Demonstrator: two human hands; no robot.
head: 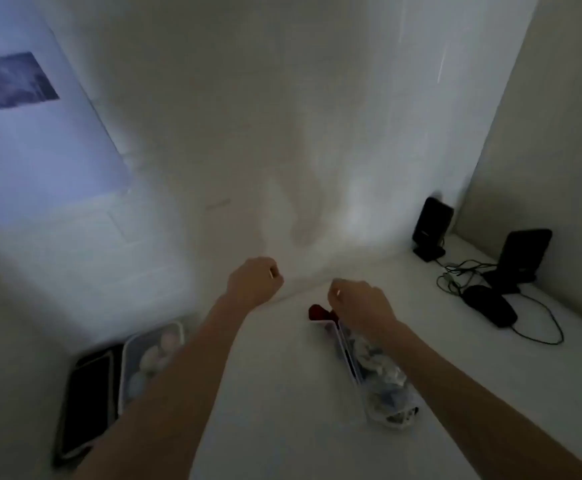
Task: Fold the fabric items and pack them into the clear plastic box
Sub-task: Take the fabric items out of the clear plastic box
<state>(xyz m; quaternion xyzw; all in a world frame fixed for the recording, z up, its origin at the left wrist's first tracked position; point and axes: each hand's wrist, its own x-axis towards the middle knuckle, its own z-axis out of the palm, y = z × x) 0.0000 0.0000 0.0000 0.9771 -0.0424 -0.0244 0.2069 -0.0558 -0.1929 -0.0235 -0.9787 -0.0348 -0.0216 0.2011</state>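
While both forearms reach forward over the white bench [282,393], a dark flat phone-like slab [88,400] lies nearest at the lower left, and just beside it sits a clear plastic box [133,344] with pale rounded fabric items [159,355] showing inside, partly hidden by the left forearm. To the right, under the right forearm, lies a narrow clear container [379,386] holding crumpled grey and white pieces, with a small red object [319,312] at its far end. Farther on, the left hand [253,280] is raised with its fingers curled into a fist, and the right hand [360,301] is likewise curled, its fingers bent inward; a sheer white fabric [300,209] hangs in front of them, blurred, and it cannot be told whether either hand pinches its edge. At the far right of the bench stand two black upright devices [431,226] with a black mouse-like object [490,304] and tangled cables [462,271], against the pale wall [542,133].
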